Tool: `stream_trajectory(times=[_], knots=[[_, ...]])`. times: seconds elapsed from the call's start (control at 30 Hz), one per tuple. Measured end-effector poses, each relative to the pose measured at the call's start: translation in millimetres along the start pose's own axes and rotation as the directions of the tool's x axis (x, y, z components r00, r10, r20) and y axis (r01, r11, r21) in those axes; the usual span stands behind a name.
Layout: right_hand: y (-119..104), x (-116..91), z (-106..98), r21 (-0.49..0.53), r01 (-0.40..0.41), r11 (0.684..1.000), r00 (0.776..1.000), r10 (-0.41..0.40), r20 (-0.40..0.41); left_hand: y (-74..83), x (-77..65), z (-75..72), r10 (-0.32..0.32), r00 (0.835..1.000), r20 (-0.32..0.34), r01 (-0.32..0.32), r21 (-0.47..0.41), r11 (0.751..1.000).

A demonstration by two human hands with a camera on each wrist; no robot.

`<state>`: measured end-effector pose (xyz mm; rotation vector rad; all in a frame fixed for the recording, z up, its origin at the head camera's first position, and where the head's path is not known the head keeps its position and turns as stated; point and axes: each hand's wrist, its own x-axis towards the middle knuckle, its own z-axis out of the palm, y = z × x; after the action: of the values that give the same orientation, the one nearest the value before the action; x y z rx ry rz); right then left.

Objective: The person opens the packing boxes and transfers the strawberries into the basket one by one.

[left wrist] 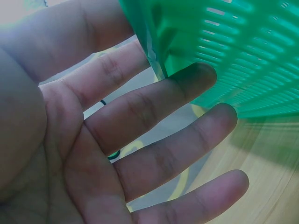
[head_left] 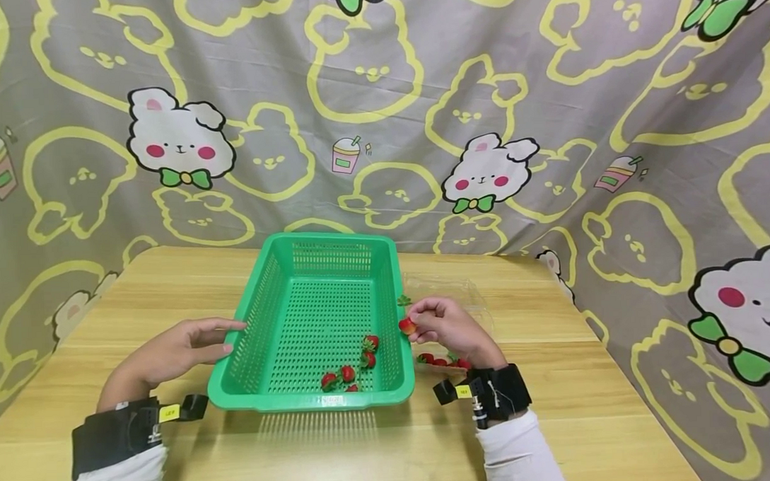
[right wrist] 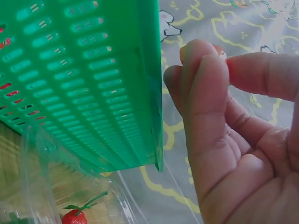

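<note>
A green plastic basket with slotted walls stands on the table, several red strawberries lying in its near right part. At the basket's left rim is my left hand; its fingers are spread and nearly straight, touching the rim. Over the right rim, my right hand pinches a red and yellowish strawberry between thumb and fingertips. In the right wrist view, those fingers hide most of that fruit. A small green leafy piece shows just beyond it, by the rim.
A clear plastic box stands right of the basket, partly behind my right hand, with more strawberries in it. The wooden table meets a patterned grey curtain at the back and sides.
</note>
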<state>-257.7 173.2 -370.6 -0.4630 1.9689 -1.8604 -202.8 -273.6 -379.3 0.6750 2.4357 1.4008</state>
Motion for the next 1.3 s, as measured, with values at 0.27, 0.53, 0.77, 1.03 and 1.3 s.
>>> stream_trajectory(times=[0.27, 0.53, 0.77, 1.03, 1.3], knots=[[0, 1, 6, -0.044, -0.017, 0.999, 1.0, 0.017, 0.003, -0.6, 0.4, -0.3, -0.005, 1.0, 0.001, 0.005, -0.009, 1.0], [-2, -1, 11, -0.1, -0.029, 0.995, 1.0, 0.029, -0.001, 0.2, 1.1, -0.7, -0.002, 1.0, 0.0, 0.002, 0.005, 1.0], [-6, -1, 13, -0.111, -0.028, 0.993, 1.0, 0.03, 0.011, 0.8, 0.9, 0.0, -0.03, 0.999, -0.015, 0.031, 0.034, 0.999], [-4, 1, 7, -0.21, -0.036, 0.977, 0.999, 0.027, -0.046, 0.3, 0.7, -0.5, -0.03, 0.999, -0.012, 0.03, 0.017, 0.999], [6, -1, -11, -0.476, -0.104, 0.873, 0.992, 0.054, -0.116, -0.5, 1.0, -0.4, -0.033, 0.999, 0.003, 0.033, -0.023, 0.999]])
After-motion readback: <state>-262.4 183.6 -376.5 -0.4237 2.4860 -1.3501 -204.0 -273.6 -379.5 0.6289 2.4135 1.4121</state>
